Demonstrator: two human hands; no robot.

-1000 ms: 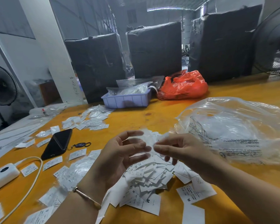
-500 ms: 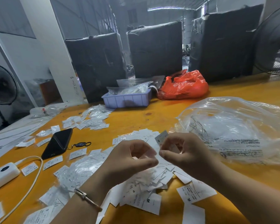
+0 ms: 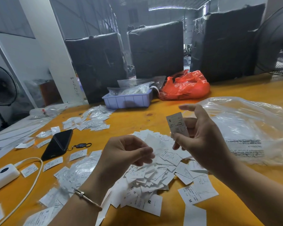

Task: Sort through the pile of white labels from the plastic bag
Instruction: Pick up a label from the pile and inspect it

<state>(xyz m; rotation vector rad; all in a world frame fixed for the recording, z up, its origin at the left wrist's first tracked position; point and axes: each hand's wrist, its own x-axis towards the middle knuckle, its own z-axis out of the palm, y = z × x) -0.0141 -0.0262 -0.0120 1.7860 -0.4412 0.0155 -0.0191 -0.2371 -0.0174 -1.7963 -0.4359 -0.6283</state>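
Note:
A loose pile of white labels (image 3: 153, 175) lies on the yellow table (image 3: 129, 124) in front of me. My right hand (image 3: 201, 137) is raised above the pile and pinches a single white label marked S (image 3: 176, 124), holding it upright. My left hand (image 3: 126, 154) hovers over the pile's left side with fingers curled toward the thumb; I see nothing held in it. The large clear plastic bag (image 3: 248, 128) lies crumpled to the right, behind my right hand.
More labels (image 3: 90, 121) are spread at the back left and along the near left. A black phone (image 3: 58, 143) with a keyring, a white power bank (image 3: 2, 176) with its cable, a lilac tray (image 3: 127, 100) and an orange bag (image 3: 185, 86) stand around.
My right hand has lifted one label off the pile and turned it up. My left hand has let go of it and dropped slightly to the left.

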